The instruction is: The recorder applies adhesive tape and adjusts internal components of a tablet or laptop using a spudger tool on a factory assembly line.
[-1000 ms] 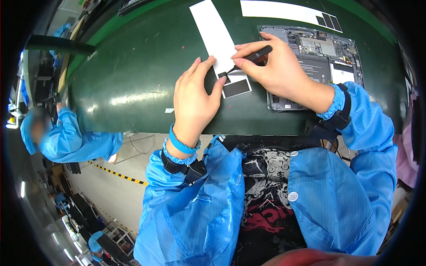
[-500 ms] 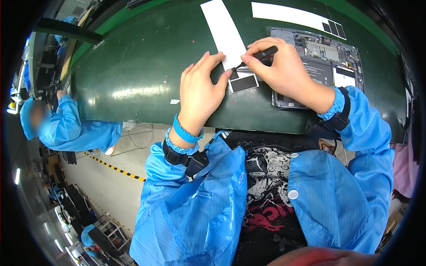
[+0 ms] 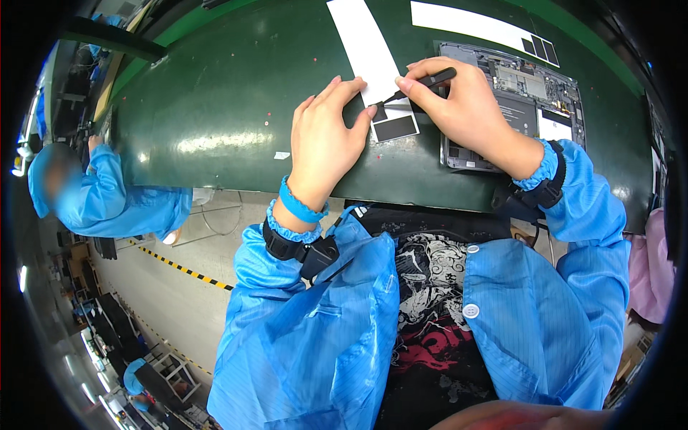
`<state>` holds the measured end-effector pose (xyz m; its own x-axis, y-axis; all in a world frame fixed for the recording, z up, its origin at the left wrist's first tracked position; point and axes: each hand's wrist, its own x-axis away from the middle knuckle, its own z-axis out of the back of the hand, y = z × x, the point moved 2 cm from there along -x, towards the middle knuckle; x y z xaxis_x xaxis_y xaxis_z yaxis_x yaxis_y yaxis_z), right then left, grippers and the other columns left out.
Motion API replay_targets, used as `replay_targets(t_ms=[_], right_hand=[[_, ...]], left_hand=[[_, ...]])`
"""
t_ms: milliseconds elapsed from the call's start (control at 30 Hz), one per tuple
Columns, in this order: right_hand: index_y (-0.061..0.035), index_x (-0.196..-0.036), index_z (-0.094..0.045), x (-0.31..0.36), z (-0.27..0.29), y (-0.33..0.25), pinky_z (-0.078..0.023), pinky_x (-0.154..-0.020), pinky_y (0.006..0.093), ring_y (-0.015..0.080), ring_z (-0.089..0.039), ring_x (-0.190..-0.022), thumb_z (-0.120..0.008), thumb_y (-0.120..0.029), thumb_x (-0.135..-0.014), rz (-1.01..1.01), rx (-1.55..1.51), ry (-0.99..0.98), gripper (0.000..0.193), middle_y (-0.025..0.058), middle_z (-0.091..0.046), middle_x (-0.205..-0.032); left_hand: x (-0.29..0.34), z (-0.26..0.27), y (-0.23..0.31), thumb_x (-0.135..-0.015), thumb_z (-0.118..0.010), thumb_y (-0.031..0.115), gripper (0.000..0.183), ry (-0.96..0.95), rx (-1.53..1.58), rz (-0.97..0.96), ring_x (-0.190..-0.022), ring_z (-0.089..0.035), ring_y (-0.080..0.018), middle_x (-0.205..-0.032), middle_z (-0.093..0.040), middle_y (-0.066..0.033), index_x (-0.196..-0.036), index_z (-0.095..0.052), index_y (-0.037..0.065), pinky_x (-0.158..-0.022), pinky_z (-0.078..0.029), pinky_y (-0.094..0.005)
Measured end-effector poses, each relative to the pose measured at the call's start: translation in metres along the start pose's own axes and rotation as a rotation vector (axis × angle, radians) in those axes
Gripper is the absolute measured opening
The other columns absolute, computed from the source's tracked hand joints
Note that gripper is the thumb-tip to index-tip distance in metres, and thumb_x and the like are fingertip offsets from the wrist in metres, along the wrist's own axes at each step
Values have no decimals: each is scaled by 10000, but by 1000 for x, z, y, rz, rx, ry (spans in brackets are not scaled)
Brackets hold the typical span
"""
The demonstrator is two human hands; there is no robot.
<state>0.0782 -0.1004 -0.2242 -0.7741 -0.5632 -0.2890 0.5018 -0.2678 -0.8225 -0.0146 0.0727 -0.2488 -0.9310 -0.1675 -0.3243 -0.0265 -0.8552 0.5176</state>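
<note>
Dark green work surface (image 3: 215,107) across the top, curved by the lens, pale floor with a yellow-and-black striped line (image 3: 179,269) below its edge. Far left, a co-worker in a blue coat (image 3: 107,201) at the same bench. Left hand (image 3: 326,140) flat on the green mat, fingers spread and extended, closed on nothing — fingertips resting on the lower end of a long white backing strip (image 3: 365,43) just beside a black rectangular sticker (image 3: 395,128). Blue wristband (image 3: 301,208) and a black strap at that wrist. Right hand (image 3: 466,107) pinched shut around black tweezers (image 3: 423,82), thumb and forefinger clamped on the shaft, tip touching a smaller black piece on the strip right above the sticker. Under and beside that hand, an opened device (image 3: 530,100) with circuit board and flat components showing. Further up — a second white strip (image 3: 473,21) with black squares at its right end. Blue sleeves at the bottom.
</note>
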Motion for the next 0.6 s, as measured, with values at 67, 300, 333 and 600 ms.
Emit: replay_targets(t_ms=[67, 300, 333, 600], right_hand=[[25, -906, -704, -3, 2, -2, -528, -676, 325, 237, -696, -734, -674, -243, -840, 4, 8, 8, 277, 169, -697, -787], [16, -931, -701, -1, 3, -5, -516, -662, 303, 206, -687, -723, -656, -231, -862, -102, -24, -117, 261, 152, -703, -791], [16, -931, -701, -2, 3, -4, -516, -662, 303, 206, -687, -723, -656, -231, -862, -101, -23, -116, 261, 152, -703, -791], [22, -894, -702, -4, -1, -1, -513, -639, 323, 211, -676, -666, -664, -252, -854, -11, 5, -103, 280, 142, -692, -729]], left_hand=[[0, -1, -1, -823, -681, 211, 277, -15, 7, 16, -1203, -560, -287, -1158, -666, -99, -1074, -666, 96, -1014, -381, -473], [-1, 2, 4, -808, -698, 136, 298, 24, 25, -12, -1199, -556, -349, -1073, -689, -159, -1081, -662, 23, -965, -449, -409], [-1, 1, 4, -809, -696, 137, 295, 25, 10, -13, -1199, -556, -350, -1068, -690, -160, -1079, -660, 24, -963, -448, -411], [1, -2, 0, -819, -677, 211, 290, 2, -7, 12, -1186, -568, -305, -1138, -667, -138, -1083, -666, 89, -1018, -381, -470]])
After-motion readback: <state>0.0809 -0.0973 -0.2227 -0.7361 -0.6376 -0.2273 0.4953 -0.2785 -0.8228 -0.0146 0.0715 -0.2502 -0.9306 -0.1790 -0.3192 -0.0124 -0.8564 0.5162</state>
